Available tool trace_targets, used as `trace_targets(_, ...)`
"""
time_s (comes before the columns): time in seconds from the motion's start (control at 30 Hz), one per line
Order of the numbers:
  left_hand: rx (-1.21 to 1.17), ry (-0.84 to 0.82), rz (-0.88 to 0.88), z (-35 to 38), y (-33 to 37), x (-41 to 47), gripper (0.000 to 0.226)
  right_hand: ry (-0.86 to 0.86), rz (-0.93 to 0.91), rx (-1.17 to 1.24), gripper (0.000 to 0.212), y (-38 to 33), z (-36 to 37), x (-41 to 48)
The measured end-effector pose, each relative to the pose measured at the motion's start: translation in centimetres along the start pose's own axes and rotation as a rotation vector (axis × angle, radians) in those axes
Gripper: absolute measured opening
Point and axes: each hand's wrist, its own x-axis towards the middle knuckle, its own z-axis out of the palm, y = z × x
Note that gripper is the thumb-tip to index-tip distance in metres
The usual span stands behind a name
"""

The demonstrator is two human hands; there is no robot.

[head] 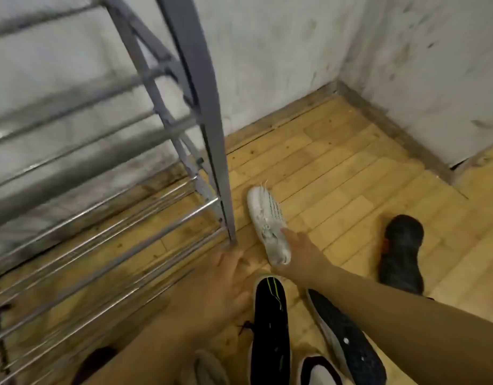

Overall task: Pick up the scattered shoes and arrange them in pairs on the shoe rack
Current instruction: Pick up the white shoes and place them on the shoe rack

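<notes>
Both bare forearms come in from the bottom edge, closest to the lens. Left hand (225,284) hangs palm-down with fingers loosely spread, holding nothing, right by the foot of the rack's front leg at lower centre. Right hand (300,252) stretches further up-frame, arm nearly straight, fingertips touching the heel end of a white knit sneaker (269,225). Fingers look apart, not wrapped round the shoe, so no real grip on it.

That white sneaker lies on the yellowish wood-plank floor (351,173) at centre frame, toe pointing up-left, just beside the grey metal shoe rack with chrome rails (145,232), which fills the left half. Its rails look bare in what's visible, pretty blurry though.

More shoes on the floor: a black sneaker with a neon-yellow stripe (270,326) at bottom centre, a dark speckled sneaker with a pale sole (348,340) tipped on its side under the right forearm, a black-and-white shoe opening (320,370) at the bottom edge, and a dark grey shoe (402,254) off at the right, well apart from the rack. Scuffed white walls (295,51) meet in the corner at upper right.
</notes>
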Motion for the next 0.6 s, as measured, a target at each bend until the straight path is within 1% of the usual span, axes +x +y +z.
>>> trace_targets(0.03, -0.013, -0.01, -0.002, 0.9, -1.1, 0.2, 0.08, -0.003, -0.021, -0.022, 0.103, 0.2, 1.7, 1.6)
trace_targets(0.1, -0.025, 0.002, -0.049, 3.1, -3.9, 0.4, 0.081, -0.021, 0.01, -0.114, 0.11, 0.7, 4.4, 4.5)
trace_targets(0.13, -0.047, 0.012, -0.099, 3.9, -5.2, 0.3, 0.079, -0.003, 0.036, -0.095, 0.107, 0.9, 5.1, 5.9)
trace_targets(0.17, -0.091, 0.042, -0.138, 4.7, -6.1, -0.2, 0.077, 0.033, 0.055, -0.081, 0.098, 1.2, 5.8, 6.9)
trace_targets(0.2, -0.136, 0.103, -0.162, 5.5, -6.4, -1.0, 0.074, 0.051, 0.069, -0.079, 0.09, 1.3, 5.8, 6.9)
trace_targets(0.23, -0.155, 0.169, -0.159, 5.9, -6.6, -2.0, 0.071, 0.067, 0.071, -0.082, 0.088, 1.0, 5.4, 6.5)
trace_targets(0.3, -0.185, 0.209, -0.176, 5.9, -6.5, -4.3, 0.07, 0.05, 0.104, -0.131, 0.094, -0.3, 2.9, 3.9)
trace_targets(0.33, -0.203, 0.179, -0.206, 5.7, -6.0, -5.8, 0.073, 0.02, 0.114, -0.154, 0.096, -1.1, 1.5, 2.6)
trace_targets(0.37, -0.187, 0.145, -0.192, 5.6, -5.6, -7.3, 0.078, -0.013, 0.104, -0.17, 0.098, -2.1, -0.2, 0.9)
trace_targets(0.43, -0.113, 0.094, -0.13, 4.9, -4.8, -9.3, 0.085, -0.096, 0.083, -0.223, 0.091, -4.1, -3.7, -3.3)
trace_targets(0.5, -0.111, 0.127, -0.094, 3.0, -3.8, -11.3, 0.089, -0.161, 0.013, -0.348, 0.085, -6.7, -7.0, -8.6)
trace_targets(0.57, -0.108, 0.205, -0.055, 0.3, -2.6, -13.5, 0.094, -0.202, -0.095, -0.529, 0.088, -9.8, -9.4, -14.2)
trace_targets(0.6, -0.091, 0.227, -0.028, -1.2, -1.7, -15.1, 0.098, -0.234, -0.153, -0.582, 0.089, -11.4, -10.4, -17.1)
